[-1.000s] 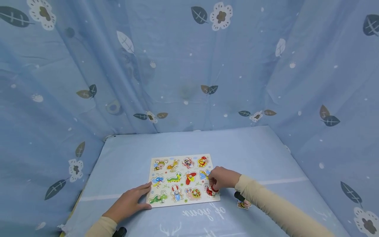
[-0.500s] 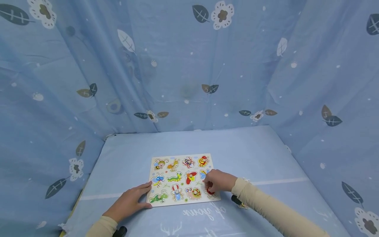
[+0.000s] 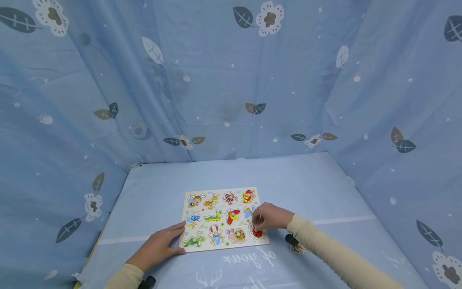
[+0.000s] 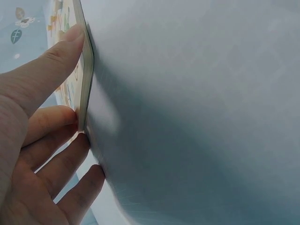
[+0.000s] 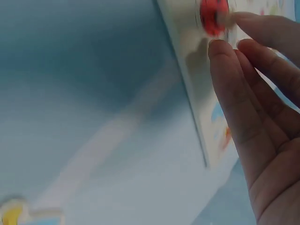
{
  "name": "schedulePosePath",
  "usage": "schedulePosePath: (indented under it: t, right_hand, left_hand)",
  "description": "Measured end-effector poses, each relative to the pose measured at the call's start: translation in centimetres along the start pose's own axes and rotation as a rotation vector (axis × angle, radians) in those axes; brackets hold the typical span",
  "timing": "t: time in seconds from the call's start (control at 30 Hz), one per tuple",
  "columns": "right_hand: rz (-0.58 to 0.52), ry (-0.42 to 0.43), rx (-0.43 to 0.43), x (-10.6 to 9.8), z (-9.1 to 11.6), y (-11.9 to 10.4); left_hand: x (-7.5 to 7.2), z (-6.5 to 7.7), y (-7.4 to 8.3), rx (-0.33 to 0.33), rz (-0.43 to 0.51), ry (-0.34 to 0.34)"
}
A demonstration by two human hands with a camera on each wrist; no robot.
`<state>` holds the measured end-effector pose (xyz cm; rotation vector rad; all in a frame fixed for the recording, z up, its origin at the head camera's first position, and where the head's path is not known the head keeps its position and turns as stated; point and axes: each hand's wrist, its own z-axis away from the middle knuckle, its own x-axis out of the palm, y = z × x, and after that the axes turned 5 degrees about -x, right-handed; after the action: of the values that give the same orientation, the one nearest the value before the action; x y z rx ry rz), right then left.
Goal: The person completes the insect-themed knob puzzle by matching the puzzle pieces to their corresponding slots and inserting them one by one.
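Note:
A pale wooden peg puzzle board (image 3: 202,249) with insect and other animal pieces lies on the table. The red ladybug piece (image 3: 258,233) sits in the board's near right corner. My right hand (image 3: 272,216) hovers over it; in the right wrist view the thumb tip is right at the knob on the ladybug (image 5: 209,18), and the other fingers extend just below, apart from the knob. With relaxed fingers, my left hand (image 3: 164,243) rests against the board's near left corner. In the left wrist view its thumb (image 4: 70,40) touches the board's edge.
A loose bee piece (image 3: 298,249) lies on the table right of the board, partly under the right wrist's black camera (image 3: 290,239). Blue patterned cloth (image 3: 223,100) hangs around the back and sides. Another black device (image 3: 146,282) is on the left wrist.
The ladybug piece has moved slightly left from the board's right edge and now lies in the corner spot. The right hand has shifted back a little, uncovering it. The left hand stays put.

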<state>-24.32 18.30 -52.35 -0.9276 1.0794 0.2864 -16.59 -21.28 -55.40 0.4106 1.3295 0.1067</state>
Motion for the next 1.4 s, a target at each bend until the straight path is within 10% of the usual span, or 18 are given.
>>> schedulePosePath:
  t: [0.9, 1.4]
  right_hand:
    - [0.118, 0.018, 0.436, -3.1, 8.0, 3.7]
    - [0.111, 0.064, 0.432, -1.8, 9.2, 5.0]
  left_hand:
    - [-0.2, 0.3, 0.0, 0.013, -0.001, 0.014]
    - [-0.1, 0.3, 0.3, 0.003, -0.007, 0.018]
